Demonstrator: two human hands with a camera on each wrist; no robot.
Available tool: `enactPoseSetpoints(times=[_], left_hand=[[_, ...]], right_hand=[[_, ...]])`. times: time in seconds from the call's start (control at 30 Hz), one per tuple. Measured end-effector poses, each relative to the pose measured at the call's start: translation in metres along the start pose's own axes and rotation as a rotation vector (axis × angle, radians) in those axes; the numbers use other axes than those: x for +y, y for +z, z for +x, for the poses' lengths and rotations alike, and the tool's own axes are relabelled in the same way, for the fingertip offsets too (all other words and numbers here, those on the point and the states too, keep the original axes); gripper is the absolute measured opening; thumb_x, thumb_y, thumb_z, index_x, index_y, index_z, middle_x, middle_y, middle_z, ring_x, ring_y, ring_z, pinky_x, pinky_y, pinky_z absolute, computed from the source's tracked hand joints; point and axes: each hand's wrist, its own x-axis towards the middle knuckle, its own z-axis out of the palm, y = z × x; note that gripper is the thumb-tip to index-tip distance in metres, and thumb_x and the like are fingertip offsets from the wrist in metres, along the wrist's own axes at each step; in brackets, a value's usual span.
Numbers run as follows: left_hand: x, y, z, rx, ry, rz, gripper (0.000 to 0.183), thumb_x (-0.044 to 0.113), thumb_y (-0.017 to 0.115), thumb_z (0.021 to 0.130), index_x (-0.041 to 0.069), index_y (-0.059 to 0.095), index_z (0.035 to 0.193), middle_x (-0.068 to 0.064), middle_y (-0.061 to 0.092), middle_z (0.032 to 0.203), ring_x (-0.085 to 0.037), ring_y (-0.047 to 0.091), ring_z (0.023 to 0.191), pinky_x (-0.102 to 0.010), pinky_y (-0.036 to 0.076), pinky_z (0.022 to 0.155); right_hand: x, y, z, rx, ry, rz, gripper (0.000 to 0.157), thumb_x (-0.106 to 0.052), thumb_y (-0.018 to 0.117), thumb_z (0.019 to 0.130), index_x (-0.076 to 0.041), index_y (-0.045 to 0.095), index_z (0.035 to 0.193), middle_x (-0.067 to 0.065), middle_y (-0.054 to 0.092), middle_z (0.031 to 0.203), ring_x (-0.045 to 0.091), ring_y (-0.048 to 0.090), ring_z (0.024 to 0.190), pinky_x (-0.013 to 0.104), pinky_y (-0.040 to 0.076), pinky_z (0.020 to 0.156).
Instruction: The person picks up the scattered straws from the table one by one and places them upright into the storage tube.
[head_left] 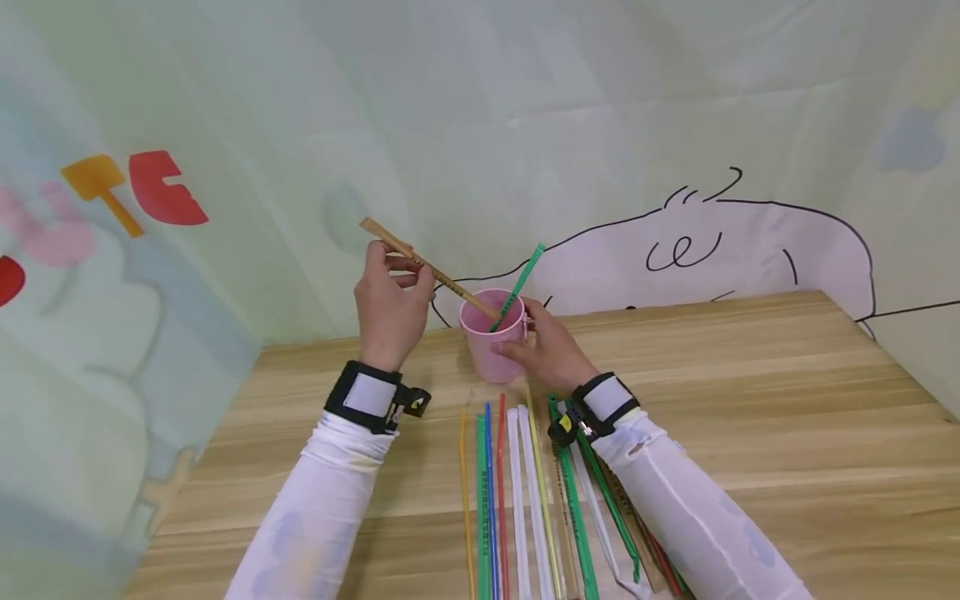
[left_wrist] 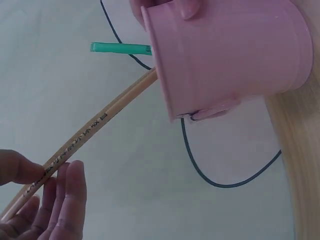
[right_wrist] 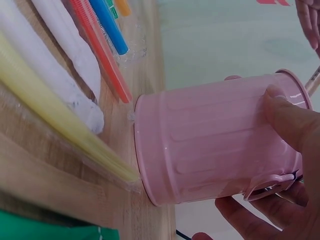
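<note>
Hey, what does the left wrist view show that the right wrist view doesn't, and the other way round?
Only the left wrist view shows the green straw sticking out of the pink bucket.

Only the right wrist view shows straws lying loose, among them a yellow straw, a red straw and a blue straw.

Both share the bucket, the wooden tabletop, the brown straw, and parts of the left hand and right hand.
</note>
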Motion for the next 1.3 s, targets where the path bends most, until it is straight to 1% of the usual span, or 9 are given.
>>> enactPoseSetpoints(times=[0.13,0.27,0.43,0.53,0.73,0.9,1.07,1.2,1.3], left_hand=[[-0.009,0.007,-0.002,-0.035,-0.014,0.027,0.035,0.015,0.064,0.091,0.004,0.045,0.118,-0.013,0.063,0.101,-0.016,0.064,0.082,-0.038,0.060,0.066],[-0.015,0.013,-0.006,-0.073,-0.031,0.065,0.046,0.019,0.066,0.090,0.004,0.043,0.127,-0.013,0.066,0.099,-0.019,0.064,0.085,-0.042,0.059,0.068],[-0.021,0.017,-0.010,-0.161,-0.122,0.100,0.073,0.033,0.067,0.089,0.003,0.029,0.144,-0.014,0.062,0.109,-0.024,0.061,0.096,-0.045,0.057,0.076],[-0.025,0.017,-0.012,-0.199,-0.165,0.111,0.082,0.039,0.067,0.088,0.003,0.023,0.148,-0.014,0.058,0.117,-0.025,0.058,0.101,-0.045,0.055,0.079],[-0.028,0.017,-0.018,-0.235,-0.178,0.096,0.087,0.044,0.067,0.087,0.003,0.022,0.149,-0.015,0.055,0.122,-0.027,0.056,0.105,-0.046,0.056,0.080],[-0.028,0.017,-0.022,-0.273,-0.164,0.081,0.086,0.043,0.067,0.087,0.004,0.023,0.149,-0.014,0.053,0.125,-0.027,0.054,0.107,-0.047,0.054,0.083],[-0.030,0.015,-0.026,-0.290,-0.146,0.074,0.084,0.043,0.068,0.087,0.005,0.025,0.148,-0.014,0.052,0.128,-0.029,0.053,0.110,-0.049,0.053,0.084],[-0.034,0.015,-0.030,-0.315,-0.147,0.079,0.083,0.045,0.068,0.086,0.005,0.028,0.147,-0.015,0.050,0.131,-0.029,0.050,0.112,-0.049,0.051,0.086],[-0.039,0.017,-0.033,-0.355,-0.155,0.082,0.087,0.049,0.069,0.085,0.004,0.028,0.147,-0.016,0.047,0.134,-0.027,0.046,0.114,-0.050,0.049,0.090]], right_hand=[[-0.002,-0.001,0.000,-0.002,-0.005,-0.006,0.076,-0.030,0.073,0.087,-0.017,0.031,0.149,0.006,0.044,0.143,0.022,0.043,0.120,0.050,0.046,0.095],[-0.003,-0.001,0.000,-0.003,-0.016,-0.008,0.076,-0.029,0.073,0.087,-0.016,0.031,0.149,0.006,0.044,0.143,0.022,0.043,0.120,0.050,0.047,0.094],[-0.003,-0.002,0.000,-0.004,-0.015,-0.006,0.076,-0.029,0.073,0.087,-0.017,0.030,0.149,0.007,0.043,0.144,0.023,0.042,0.121,0.051,0.047,0.094],[-0.004,-0.002,0.000,-0.008,-0.009,0.001,0.077,-0.029,0.072,0.088,-0.017,0.029,0.150,0.008,0.043,0.144,0.022,0.042,0.122,0.051,0.048,0.094],[-0.003,-0.002,0.000,-0.007,-0.001,0.001,0.077,-0.029,0.073,0.087,-0.017,0.030,0.150,0.008,0.042,0.145,0.023,0.042,0.122,0.049,0.048,0.094],[0.000,0.000,0.001,-0.008,0.000,0.003,0.076,-0.028,0.072,0.088,-0.018,0.030,0.149,0.009,0.041,0.146,0.023,0.042,0.122,0.049,0.048,0.094],[0.000,0.001,0.001,-0.017,-0.012,0.007,0.074,-0.027,0.072,0.088,-0.017,0.030,0.149,0.009,0.040,0.146,0.022,0.042,0.122,0.049,0.048,0.094],[0.000,0.001,0.001,-0.023,-0.015,0.008,0.075,-0.027,0.071,0.088,-0.017,0.029,0.150,0.010,0.040,0.147,0.023,0.041,0.123,0.049,0.049,0.093],[0.000,0.001,0.001,-0.019,-0.012,0.005,0.075,-0.027,0.071,0.089,-0.017,0.029,0.150,0.011,0.040,0.147,0.024,0.041,0.123,0.049,0.050,0.092]])
